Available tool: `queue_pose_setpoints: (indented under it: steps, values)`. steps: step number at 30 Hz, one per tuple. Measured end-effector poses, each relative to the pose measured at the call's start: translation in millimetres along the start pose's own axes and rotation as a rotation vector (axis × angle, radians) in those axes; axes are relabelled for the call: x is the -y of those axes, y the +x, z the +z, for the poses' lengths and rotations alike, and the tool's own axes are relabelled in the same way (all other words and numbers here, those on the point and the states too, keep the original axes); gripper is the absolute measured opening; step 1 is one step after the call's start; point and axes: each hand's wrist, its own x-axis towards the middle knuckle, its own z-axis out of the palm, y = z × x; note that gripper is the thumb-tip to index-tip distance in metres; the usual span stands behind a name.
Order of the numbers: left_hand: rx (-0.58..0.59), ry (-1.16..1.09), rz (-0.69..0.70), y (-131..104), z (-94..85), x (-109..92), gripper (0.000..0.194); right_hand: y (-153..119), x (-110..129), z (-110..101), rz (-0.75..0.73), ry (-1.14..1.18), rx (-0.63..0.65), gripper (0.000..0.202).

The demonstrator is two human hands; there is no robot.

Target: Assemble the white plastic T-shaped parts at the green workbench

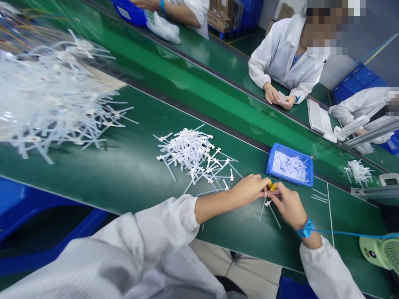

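My left hand (249, 189) and my right hand (289, 205) meet over the green bench, both with fingers pinched together. Yellow covers sit on some fingertips. Between the two hands is a small white plastic fitting with thin translucent tubes (275, 216) hanging below it; the fingers hide part of it. A blue wristband with a cord (307, 229) circles my right wrist. Just left of my left hand spreads a pile of white fittings with short tubes (190, 151). Beyond my hands stands a blue bin (307, 182) holding many thin white pieces.
A large heap of tubed fittings (56, 99) covers the bench's left end. Several loose tubes (319, 196) lie right of the bin. A green fan (374, 251) stands at the right edge. Across the green belt (218, 97), a co-worker (283, 54) handles a small white piece.
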Motion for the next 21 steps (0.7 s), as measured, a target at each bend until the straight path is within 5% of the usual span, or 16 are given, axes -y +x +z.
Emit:
queue_pose_setpoints:
  steps: [21]
  values:
    - [-0.056,-0.166,-0.035,-0.2,-0.2,2.2,0.030,5.1,1.5,-4.3,-0.127,-0.133,0.083,0.030]
